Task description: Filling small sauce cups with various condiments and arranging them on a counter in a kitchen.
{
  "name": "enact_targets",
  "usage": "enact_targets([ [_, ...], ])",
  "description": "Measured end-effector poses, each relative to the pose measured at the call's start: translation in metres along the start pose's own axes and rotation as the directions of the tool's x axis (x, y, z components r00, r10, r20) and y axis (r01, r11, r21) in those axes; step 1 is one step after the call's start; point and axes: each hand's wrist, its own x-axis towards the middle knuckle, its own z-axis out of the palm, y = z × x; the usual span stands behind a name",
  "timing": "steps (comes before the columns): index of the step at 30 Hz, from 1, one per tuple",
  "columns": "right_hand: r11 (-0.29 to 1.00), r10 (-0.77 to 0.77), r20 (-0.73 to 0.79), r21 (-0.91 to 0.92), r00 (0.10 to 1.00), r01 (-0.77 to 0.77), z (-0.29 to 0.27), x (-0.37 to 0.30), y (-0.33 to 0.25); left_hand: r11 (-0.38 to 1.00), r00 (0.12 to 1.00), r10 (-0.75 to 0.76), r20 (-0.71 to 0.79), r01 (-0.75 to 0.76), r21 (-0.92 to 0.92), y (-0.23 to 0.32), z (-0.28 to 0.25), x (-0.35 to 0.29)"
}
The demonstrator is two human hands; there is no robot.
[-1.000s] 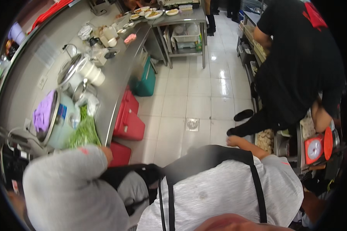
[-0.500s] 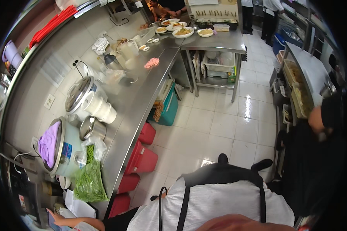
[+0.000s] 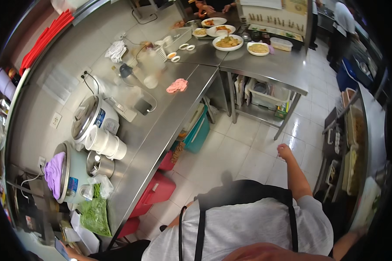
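Observation:
My right hand (image 3: 285, 152) reaches forward over the tiled floor, near the steel table's front leg. Its fingers look loosely curled, with nothing visible in them. Only a sliver of my left arm (image 3: 175, 222) shows beside my grey shirt; the left hand is out of sight. To my left runs a steel counter (image 3: 137, 150). A pink cloth (image 3: 177, 85) lies crumpled on it. Nearer stand stacked white tubs (image 3: 105, 142), a steel pot (image 3: 101, 164), large lidded cookers (image 3: 93, 117) and a plastic bag of green vegetables (image 3: 96, 215).
Plates of food (image 3: 228, 42) stand on the far steel table (image 3: 265, 69). Red bins (image 3: 154, 191) and a teal box (image 3: 197, 135) sit under the counter. Another person's hand (image 3: 72, 252) touches a tablet at lower left. Food trays (image 3: 355, 126) line the right side.
My right arm has come into view, stretched forward. The view has shifted, with the far table now further right. The dark-clothed person at right has slipped toward the lower right edge.

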Motion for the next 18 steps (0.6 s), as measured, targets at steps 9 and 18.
enact_targets([
  [9, 0.472, -0.099, 0.599, -0.674, 0.794, 0.568, 0.036, 0.122, 0.110, 0.975, 0.978, 0.209, -0.019, -0.207, 0.081, 0.042, -0.103, 0.140],
  [18, 0.917, 0.358, -0.416, -0.014, 0.836, -0.400, -0.071, 0.139, 0.075, 0.878, 0.854, 0.472, -0.219, -0.477, 0.032, 0.138, -0.272, 0.201],
])
